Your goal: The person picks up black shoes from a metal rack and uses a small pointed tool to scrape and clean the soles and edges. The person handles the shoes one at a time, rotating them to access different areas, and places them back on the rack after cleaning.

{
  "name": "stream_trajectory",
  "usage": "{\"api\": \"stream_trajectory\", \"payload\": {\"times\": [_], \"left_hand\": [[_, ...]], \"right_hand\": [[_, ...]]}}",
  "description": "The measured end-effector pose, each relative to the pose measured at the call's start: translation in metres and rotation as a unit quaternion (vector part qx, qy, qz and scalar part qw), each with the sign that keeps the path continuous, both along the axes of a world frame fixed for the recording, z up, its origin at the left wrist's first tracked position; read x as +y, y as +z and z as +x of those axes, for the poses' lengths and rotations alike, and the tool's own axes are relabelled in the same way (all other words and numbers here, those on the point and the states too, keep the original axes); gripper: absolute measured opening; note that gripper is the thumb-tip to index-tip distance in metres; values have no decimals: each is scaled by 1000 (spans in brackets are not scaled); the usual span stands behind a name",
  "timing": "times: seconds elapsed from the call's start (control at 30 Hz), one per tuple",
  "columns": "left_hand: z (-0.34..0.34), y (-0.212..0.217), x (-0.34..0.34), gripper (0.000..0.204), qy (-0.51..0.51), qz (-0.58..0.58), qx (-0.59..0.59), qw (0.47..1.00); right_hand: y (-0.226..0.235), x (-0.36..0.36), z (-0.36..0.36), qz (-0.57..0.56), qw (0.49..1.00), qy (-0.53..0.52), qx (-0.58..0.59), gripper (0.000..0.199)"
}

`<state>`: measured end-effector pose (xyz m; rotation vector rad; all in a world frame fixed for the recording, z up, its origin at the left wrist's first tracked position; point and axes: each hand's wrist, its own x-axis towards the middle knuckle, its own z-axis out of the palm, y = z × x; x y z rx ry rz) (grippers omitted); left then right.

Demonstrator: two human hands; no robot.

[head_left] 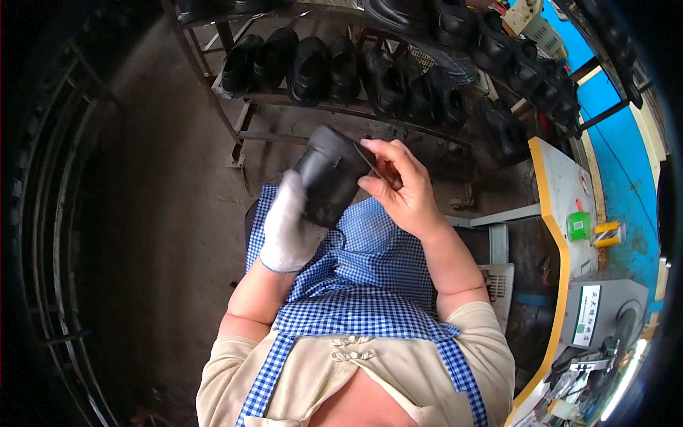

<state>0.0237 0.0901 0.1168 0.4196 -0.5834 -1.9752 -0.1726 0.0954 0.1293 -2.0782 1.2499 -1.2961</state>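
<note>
A black shoe (329,174), smooth and slightly shiny, is held up over my lap. My left hand (286,226), in a white glove, is closed around its left side and blurred a little. The bare right hand (407,191) pinches a thin dark edge at the shoe's right side between thumb and fingers. Whether that edge is a strap, a flap or the tongue I cannot tell. Below the shoe lies my blue checked apron (356,242).
Ahead stands a metal rack (313,107) with rows of black shoes (310,71). To my right, a yellow-edged white table (562,213) bears a green container (579,225), a yellow can (608,234) and a grey machine (608,306). Metal bars (57,213) run along the left.
</note>
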Motion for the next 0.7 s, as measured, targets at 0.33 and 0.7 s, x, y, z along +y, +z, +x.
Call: {"api": "stream_trajectory", "payload": {"times": [0.33,0.7], "left_hand": [[-12,-27,-13,31,200,-194,-250,927],[-24,-37,-9,26,239,-72,-174,952]], "right_hand": [[-15,32,11,-22,993,-91,70,49],[-10,34,31,-50,985,-111,123,51]]}}
